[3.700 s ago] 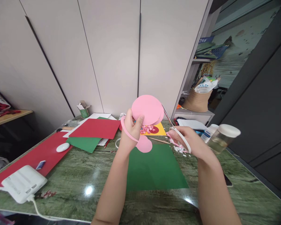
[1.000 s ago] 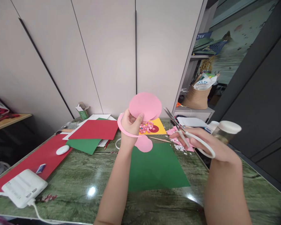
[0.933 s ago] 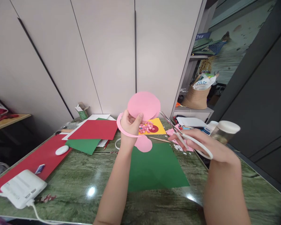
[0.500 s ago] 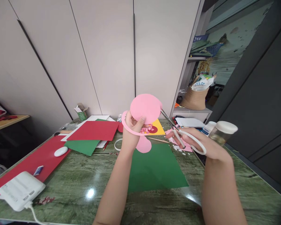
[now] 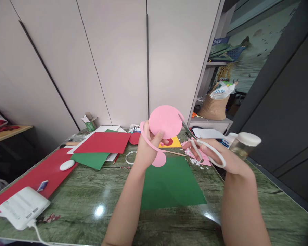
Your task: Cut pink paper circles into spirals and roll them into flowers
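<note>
Between thumb and fingers, my left hand (image 5: 150,145) pinches a round piece of pink paper (image 5: 165,121), raised above the table. A narrow curved strip of pink paper (image 5: 152,145) hangs around that hand, cut along the disc's edge. My right hand (image 5: 213,152) grips a pair of scissors (image 5: 189,132) with white handles, its blades apart at the disc's right edge. Below lies a sheet of green paper (image 5: 171,186), with a smaller round pink piece (image 5: 159,159) at its far left corner.
Pink scraps (image 5: 199,158) lie near my right hand, beside a lidded jar (image 5: 245,145). On the left are red paper (image 5: 102,141), a white oval object (image 5: 67,165) and a white power adapter (image 5: 24,207). A roll of tape (image 5: 130,158) and a yellow sheet (image 5: 176,142) lie farther back.
My left hand has moved the pink disc slightly right and down, farther in between the scissor blades. The right hand has barely moved.
</note>
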Action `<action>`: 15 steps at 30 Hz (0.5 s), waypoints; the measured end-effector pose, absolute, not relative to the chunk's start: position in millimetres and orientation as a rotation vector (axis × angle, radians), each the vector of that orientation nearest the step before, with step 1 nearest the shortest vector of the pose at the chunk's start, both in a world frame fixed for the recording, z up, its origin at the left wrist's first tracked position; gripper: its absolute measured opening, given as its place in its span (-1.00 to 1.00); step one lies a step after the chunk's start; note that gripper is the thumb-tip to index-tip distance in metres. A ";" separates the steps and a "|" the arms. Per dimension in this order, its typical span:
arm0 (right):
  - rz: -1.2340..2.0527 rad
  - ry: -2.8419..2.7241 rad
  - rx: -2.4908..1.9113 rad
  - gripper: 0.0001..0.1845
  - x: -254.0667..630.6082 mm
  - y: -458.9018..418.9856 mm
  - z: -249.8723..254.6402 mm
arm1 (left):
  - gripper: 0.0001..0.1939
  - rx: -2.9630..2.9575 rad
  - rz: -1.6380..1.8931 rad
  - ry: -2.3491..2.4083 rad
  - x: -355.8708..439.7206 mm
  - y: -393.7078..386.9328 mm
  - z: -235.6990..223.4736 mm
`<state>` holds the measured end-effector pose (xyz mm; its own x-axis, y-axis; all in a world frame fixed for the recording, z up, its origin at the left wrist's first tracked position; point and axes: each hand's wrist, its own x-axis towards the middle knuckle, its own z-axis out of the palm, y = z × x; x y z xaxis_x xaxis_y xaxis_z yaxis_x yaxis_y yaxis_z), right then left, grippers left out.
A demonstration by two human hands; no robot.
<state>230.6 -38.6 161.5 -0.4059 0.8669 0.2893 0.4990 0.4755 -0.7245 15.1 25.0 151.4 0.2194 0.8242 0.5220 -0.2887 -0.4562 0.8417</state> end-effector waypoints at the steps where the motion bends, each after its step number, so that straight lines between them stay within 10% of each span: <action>1: 0.722 -2.065 -1.131 -0.44 230.4 -38.8 161.7 | -0.71 1.516 1.433 0.526 15.0 24.7 151.7; 15: 0.662 -2.073 -1.135 -0.50 225.0 -41.0 165.6 | -0.68 1.533 1.444 0.498 11.5 21.2 156.4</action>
<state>225.0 -41.0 165.6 -0.3936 0.8638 0.3146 0.5217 0.4917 -0.6972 11.5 21.2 156.4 0.2232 0.8075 0.5460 -0.2993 -0.4763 0.8267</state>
